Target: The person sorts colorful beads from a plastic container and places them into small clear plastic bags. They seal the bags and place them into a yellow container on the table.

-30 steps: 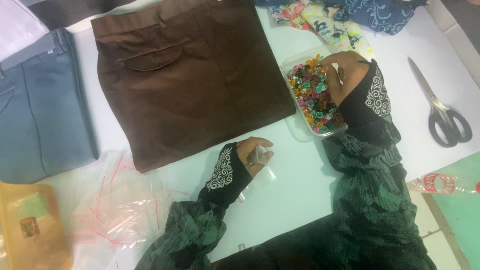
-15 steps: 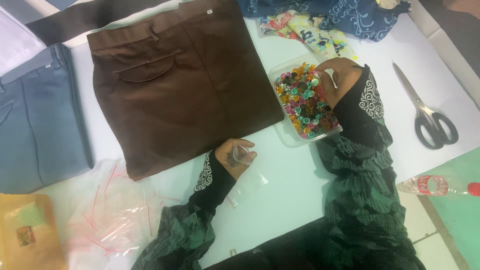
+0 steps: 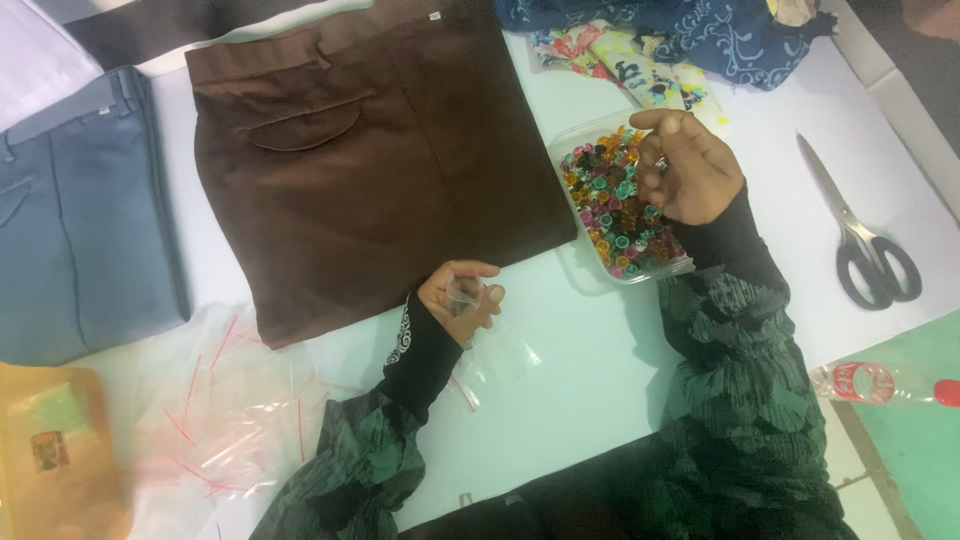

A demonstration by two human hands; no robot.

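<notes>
My left hand (image 3: 460, 298) grips the mouth of a small clear zip bag (image 3: 490, 355) that trails over the white table, just below the folded brown trousers (image 3: 370, 150). My right hand (image 3: 688, 165) hovers over a clear plastic tray (image 3: 575, 265) full of small coloured beads (image 3: 610, 215), its fingers curled and pinching something tiny; what it pinches is too small to make out. Both arms wear dark green patterned sleeves with black embroidered cuffs.
Folded blue-grey trousers (image 3: 80, 220) lie at the left. A heap of clear zip bags with red strips (image 3: 220, 400) and a yellow packet (image 3: 50, 450) sit at lower left. Scissors (image 3: 860, 240) lie at right, a plastic bottle (image 3: 880, 382) below them, patterned fabrics (image 3: 700, 40) at the top.
The view has shifted, so everything sits lower and further left in the frame. My right hand has lifted from the beads with its fingers pinched. My left hand keeps hold of the small bag.
</notes>
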